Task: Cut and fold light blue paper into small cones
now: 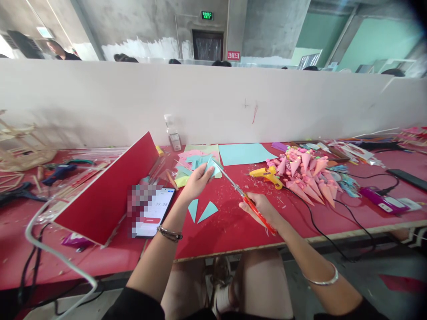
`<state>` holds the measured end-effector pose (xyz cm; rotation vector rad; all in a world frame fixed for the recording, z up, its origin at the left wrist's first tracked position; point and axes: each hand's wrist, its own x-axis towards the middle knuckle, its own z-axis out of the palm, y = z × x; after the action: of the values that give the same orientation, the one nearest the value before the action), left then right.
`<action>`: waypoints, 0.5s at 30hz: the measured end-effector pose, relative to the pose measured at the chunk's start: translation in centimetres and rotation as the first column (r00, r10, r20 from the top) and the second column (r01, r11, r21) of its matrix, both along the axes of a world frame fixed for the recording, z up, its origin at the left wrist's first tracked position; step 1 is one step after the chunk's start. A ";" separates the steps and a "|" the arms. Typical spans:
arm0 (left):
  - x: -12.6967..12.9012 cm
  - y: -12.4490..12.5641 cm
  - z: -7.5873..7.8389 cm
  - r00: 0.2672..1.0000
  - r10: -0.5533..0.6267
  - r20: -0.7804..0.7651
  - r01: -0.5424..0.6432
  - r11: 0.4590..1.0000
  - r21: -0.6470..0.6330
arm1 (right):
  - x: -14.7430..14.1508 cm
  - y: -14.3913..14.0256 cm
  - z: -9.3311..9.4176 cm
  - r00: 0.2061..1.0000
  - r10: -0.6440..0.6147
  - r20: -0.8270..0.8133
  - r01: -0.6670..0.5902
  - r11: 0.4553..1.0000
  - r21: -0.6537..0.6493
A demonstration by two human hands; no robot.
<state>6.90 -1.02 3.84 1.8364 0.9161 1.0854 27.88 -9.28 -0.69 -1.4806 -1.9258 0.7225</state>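
My left hand (199,181) pinches a piece of light blue paper (211,165) above the red table. In my right hand (262,209) is a pair of scissors (238,190) with red handles, its blades pointing up and left to the paper. Whether the blades are apart is too small to tell. Below my left hand lie two cut light blue wedges, a narrow paper wedge (192,210) and a wider paper wedge (208,211). Pink, yellow and blue paper scraps (183,171) sit behind the left hand, close to a large light blue sheet (247,154).
A yellow glue gun (268,176) lies beside a heap of pink paper cones (307,173), its black cord trailing right. To the left, a phone (156,213) rests near a leaning red board (110,195). A bottle (173,135) stands by the white partition (207,102).
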 end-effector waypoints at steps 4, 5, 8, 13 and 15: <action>-0.3 -0.1 -0.2 0.998 0.013 -0.063 -0.011 0.999 0.033 | 0.0 -0.1 0.1 1.000 -0.001 0.028 0.001 1.000 -0.004; -0.4 -0.2 -0.2 0.996 0.009 -0.091 -0.006 0.999 0.039 | 0.0 -0.1 0.2 0.999 -0.002 0.034 0.002 1.000 0.005; -0.5 -0.5 0.0 0.982 -0.025 -0.185 0.032 0.999 0.038 | -0.2 -0.1 0.3 1.000 0.011 0.027 -0.012 1.000 0.020; -0.6 -0.9 0.1 0.981 -0.061 -0.185 0.062 0.998 0.001 | -0.6 -0.1 0.5 1.000 0.028 -0.006 -0.029 0.998 -0.049; -0.6 -1.0 0.0 0.980 -0.077 -0.182 0.073 0.997 -0.026 | -0.7 -0.1 0.5 1.000 0.018 -0.008 -0.018 0.997 -0.075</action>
<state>6.31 -1.98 3.84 1.9633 0.9508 0.8692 27.14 -9.40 -0.19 -1.5051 -1.9282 0.8151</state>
